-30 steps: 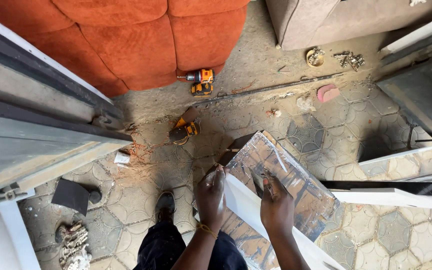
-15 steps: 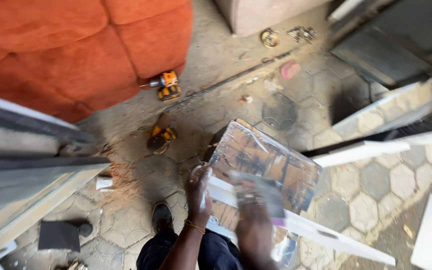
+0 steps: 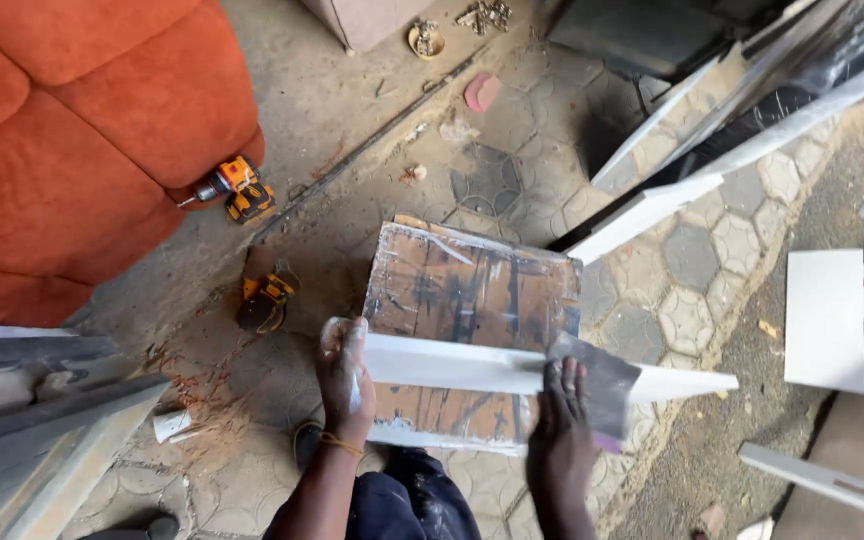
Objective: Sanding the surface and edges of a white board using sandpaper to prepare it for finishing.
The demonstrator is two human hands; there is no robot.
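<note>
Both hands are being used: a white strip (image 3: 512, 368) is being gripped by the left hand (image 3: 344, 375) while a scraper (image 3: 597, 385), grasped by the right hand (image 3: 560, 425), is being drawn across; much looks coated, its far end seemingly left.

Looking down, we see the left hand (image 3: 345, 378) closed around the near end of a long white strip (image 3: 512, 368), fingers dusted white. Along the strip from that grip, the right hand (image 3: 559, 432) presses a wide metal scraper blade (image 3: 600, 388) flat against the strip's face. Under both grips lies a stained, paint-smeared board (image 3: 472, 290) on the paved ground (image 3: 692, 260). Beyond the left grip, away from us, an orange cordless tool (image 3: 264, 300) sits on the ground, and farther off a second orange drill (image 3: 233, 186) rests against an orange sofa (image 3: 72, 130). Out past the right grip lean more white strips (image 3: 652, 205) and a white panel (image 3: 825, 318).
</note>
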